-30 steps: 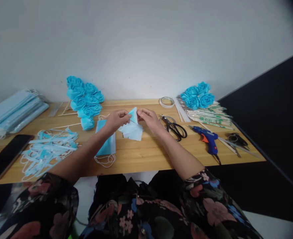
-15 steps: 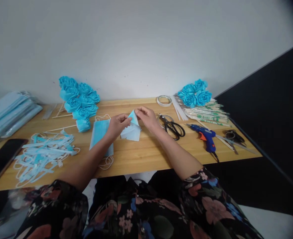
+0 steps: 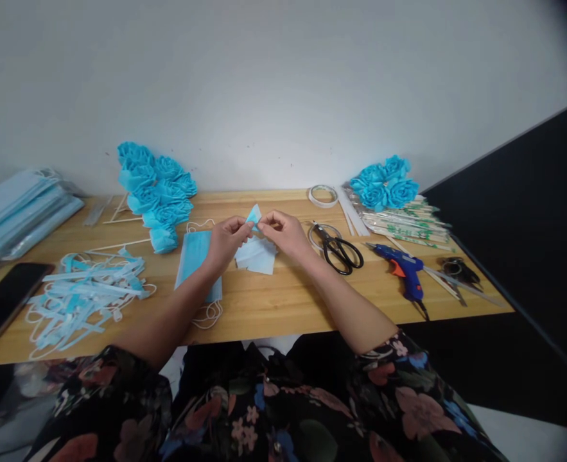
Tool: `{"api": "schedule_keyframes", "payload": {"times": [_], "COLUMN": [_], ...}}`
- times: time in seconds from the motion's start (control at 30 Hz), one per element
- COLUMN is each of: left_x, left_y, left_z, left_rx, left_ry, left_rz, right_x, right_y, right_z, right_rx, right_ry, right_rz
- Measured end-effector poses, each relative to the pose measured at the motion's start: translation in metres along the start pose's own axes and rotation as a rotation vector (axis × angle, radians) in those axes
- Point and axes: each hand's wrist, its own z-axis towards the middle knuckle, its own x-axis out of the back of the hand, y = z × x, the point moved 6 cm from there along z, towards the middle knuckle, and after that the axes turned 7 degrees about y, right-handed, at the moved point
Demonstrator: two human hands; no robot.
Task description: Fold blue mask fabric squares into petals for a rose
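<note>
Between my two hands is a small folded piece of blue mask fabric (image 3: 254,215), its point sticking up above my fingers. My left hand (image 3: 229,239) pinches its left side and my right hand (image 3: 282,230) pinches its right side, the fingertips almost meeting. Just below my hands, pale fabric pieces (image 3: 259,256) lie on the table. A blue face mask (image 3: 195,256) with white ear loops lies flat beside my left hand, partly hidden by my forearm. Black-handled scissors (image 3: 337,250) rest to the right of my right hand.
Blue fabric roses (image 3: 158,192) on sticks lie at the back left, more roses (image 3: 384,183) at the right on wrapped sticks (image 3: 413,221). Around are stacked masks (image 3: 18,215), cut strips (image 3: 88,292), a phone (image 3: 11,301), tape (image 3: 322,196) and a blue glue gun (image 3: 403,266).
The held fabric has been folded into a smaller, narrower shape, and my fingertips have come closer together. The pale pieces below show more fully. The view has shifted slightly.
</note>
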Motion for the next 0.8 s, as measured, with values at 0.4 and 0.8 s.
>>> {"api": "schedule_keyframes", "payload": {"times": [0.4, 0.8], "left_x": [0.001, 0.002], "left_y": [-0.005, -0.008], "left_z": [0.002, 0.002], "left_rx": [-0.005, -0.004], "left_ry": [0.036, 0.059], "left_rz": [-0.075, -0.048], "right_x": [0.000, 0.001], "right_y": [0.004, 0.018], "right_z": [0.001, 0.006], "right_rx": [-0.019, -0.131], "right_ry": [0.012, 0.058], "right_rz": [0.002, 0.154]}}
